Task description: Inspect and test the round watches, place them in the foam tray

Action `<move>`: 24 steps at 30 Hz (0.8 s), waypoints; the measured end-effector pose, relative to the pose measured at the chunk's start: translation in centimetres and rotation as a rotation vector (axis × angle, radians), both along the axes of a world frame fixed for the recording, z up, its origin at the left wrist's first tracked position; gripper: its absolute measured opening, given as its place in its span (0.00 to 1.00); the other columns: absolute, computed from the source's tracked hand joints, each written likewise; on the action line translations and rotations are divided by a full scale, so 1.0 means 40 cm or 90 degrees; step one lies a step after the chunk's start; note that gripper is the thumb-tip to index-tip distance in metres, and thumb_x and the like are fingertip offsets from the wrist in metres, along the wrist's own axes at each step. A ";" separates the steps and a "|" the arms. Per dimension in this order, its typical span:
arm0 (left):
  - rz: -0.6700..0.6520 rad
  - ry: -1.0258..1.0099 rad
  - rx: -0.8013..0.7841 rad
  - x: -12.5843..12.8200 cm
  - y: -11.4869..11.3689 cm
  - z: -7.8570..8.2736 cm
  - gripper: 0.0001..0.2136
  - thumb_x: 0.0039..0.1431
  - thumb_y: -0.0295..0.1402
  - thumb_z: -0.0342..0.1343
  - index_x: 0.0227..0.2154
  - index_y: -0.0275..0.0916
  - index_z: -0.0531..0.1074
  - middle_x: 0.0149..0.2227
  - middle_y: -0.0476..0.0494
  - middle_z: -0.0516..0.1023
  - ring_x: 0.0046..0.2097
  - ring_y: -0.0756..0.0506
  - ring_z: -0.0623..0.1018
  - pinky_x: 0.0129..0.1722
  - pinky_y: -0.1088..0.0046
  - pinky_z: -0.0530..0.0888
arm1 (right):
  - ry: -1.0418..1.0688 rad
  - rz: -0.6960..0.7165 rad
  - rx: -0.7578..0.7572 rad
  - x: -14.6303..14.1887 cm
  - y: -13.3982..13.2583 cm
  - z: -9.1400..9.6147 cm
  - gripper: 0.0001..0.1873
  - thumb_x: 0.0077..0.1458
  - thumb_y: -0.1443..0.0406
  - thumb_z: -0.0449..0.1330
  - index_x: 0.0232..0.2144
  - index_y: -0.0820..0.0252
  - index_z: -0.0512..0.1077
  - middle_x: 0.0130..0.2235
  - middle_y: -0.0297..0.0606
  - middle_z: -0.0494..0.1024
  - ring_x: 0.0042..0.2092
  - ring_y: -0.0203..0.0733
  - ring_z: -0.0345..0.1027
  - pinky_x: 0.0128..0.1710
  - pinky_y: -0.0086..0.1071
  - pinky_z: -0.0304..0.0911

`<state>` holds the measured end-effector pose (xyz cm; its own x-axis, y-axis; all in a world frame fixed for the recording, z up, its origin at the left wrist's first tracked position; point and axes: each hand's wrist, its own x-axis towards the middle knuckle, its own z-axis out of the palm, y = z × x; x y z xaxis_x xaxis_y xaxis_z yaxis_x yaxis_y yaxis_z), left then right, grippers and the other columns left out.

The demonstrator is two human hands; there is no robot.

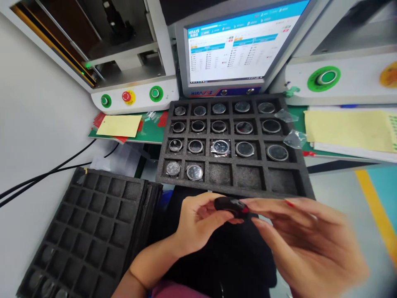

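In my left hand (200, 223) is a dark round watch case (231, 204), seen nearly edge-on and pinched between thumb and fingers. A small red spot shows at its right side; I cannot tell what it is. My right hand (310, 236), partly blurred, reaches in from the right. Its fingertips are at the watch case's edge, while the thumb stands apart below. Just beyond both hands lies a dark foam tray (251, 191) with round watch cases in most of its pockets. One watch (220, 147) in the third row has clear film around it.
Stacked foam trays (124, 207) stand at lower left, with a few round pieces in the near pockets. Behind are a monitor (229, 54) and two machines with buttons (155, 93). Yellow paper (119, 125) and clear film scraps (295, 139) lie on the green bench. Black cables (46, 174) run left.
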<state>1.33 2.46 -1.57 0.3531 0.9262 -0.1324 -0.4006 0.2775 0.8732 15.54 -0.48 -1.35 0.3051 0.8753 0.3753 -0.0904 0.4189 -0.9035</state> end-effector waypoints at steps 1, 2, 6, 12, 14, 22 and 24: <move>-0.006 0.049 0.042 -0.006 -0.001 0.003 0.04 0.56 0.28 0.64 0.35 0.38 0.80 0.32 0.46 0.84 0.33 0.49 0.84 0.35 0.79 0.80 | -0.031 -0.023 0.006 0.001 -0.005 0.005 0.30 0.48 0.83 0.63 0.50 0.54 0.70 0.40 0.28 0.82 0.40 0.34 0.79 0.44 0.25 0.76; -0.013 0.103 0.087 -0.012 -0.002 0.005 0.05 0.56 0.27 0.63 0.36 0.38 0.80 0.33 0.46 0.85 0.34 0.49 0.84 0.35 0.79 0.80 | -0.059 -0.038 0.009 0.000 -0.010 0.010 0.30 0.47 0.83 0.64 0.50 0.54 0.70 0.39 0.28 0.82 0.38 0.34 0.79 0.43 0.25 0.76; -0.031 0.294 0.274 -0.036 0.005 0.011 0.06 0.57 0.29 0.63 0.38 0.37 0.79 0.35 0.43 0.84 0.35 0.48 0.83 0.36 0.78 0.78 | -0.088 -0.076 -0.100 -0.007 -0.038 0.036 0.23 0.49 0.81 0.64 0.44 0.56 0.72 0.38 0.30 0.81 0.39 0.33 0.78 0.45 0.23 0.75; -0.061 0.377 0.431 -0.054 0.025 0.023 0.09 0.60 0.32 0.61 0.41 0.36 0.79 0.35 0.41 0.84 0.36 0.48 0.82 0.38 0.76 0.78 | -0.174 0.003 -0.132 0.035 -0.035 0.049 0.18 0.51 0.78 0.63 0.41 0.55 0.71 0.35 0.30 0.78 0.38 0.32 0.75 0.43 0.22 0.72; -0.085 0.386 0.418 -0.055 0.028 0.029 0.09 0.61 0.33 0.59 0.41 0.35 0.79 0.35 0.40 0.84 0.36 0.47 0.82 0.38 0.76 0.77 | -0.220 0.074 -0.093 0.054 -0.022 0.041 0.17 0.53 0.77 0.62 0.41 0.54 0.69 0.35 0.31 0.77 0.38 0.34 0.74 0.39 0.23 0.72; -0.120 0.402 0.385 -0.053 0.030 0.036 0.11 0.64 0.35 0.56 0.44 0.39 0.79 0.36 0.41 0.84 0.36 0.46 0.82 0.37 0.72 0.78 | -0.205 0.122 -0.043 0.063 -0.007 0.021 0.18 0.52 0.80 0.58 0.37 0.51 0.64 0.32 0.30 0.74 0.34 0.37 0.73 0.33 0.30 0.72; -0.119 0.411 0.389 -0.053 0.032 0.036 0.10 0.64 0.35 0.56 0.44 0.39 0.78 0.36 0.41 0.84 0.36 0.46 0.82 0.38 0.73 0.78 | -0.197 0.089 -0.033 0.060 -0.010 0.013 0.21 0.50 0.80 0.60 0.41 0.51 0.66 0.34 0.32 0.76 0.35 0.38 0.74 0.34 0.31 0.74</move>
